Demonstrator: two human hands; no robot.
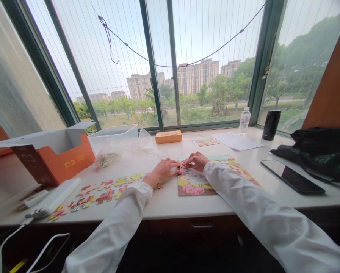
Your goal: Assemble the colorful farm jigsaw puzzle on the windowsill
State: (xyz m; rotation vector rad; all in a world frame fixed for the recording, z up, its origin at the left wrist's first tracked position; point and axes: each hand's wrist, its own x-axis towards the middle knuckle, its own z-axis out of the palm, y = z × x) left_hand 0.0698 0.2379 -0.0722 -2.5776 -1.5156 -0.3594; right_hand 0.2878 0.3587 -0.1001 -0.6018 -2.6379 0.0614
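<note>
Fingers bent close, whether pinching anything I cannot tell, I have loose red-and-yellow cardboard puzzle pieces point(105, 196) on the left, then my bare left hand point(162, 171) at the upper-left edge of the partly filled, multicoloured rectangular jigsaw point(196, 189), best steadying it while my bare right hand point(197, 162) aligns tabs before pressing.

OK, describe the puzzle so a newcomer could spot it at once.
Below the big window runs a white table; look near its front edge, left of the phone. The puzzle lies there, left hand and right hand at its back left corner. Unlike the loose pieces farther left, it is one rectangle with a pale gap inside.
</note>
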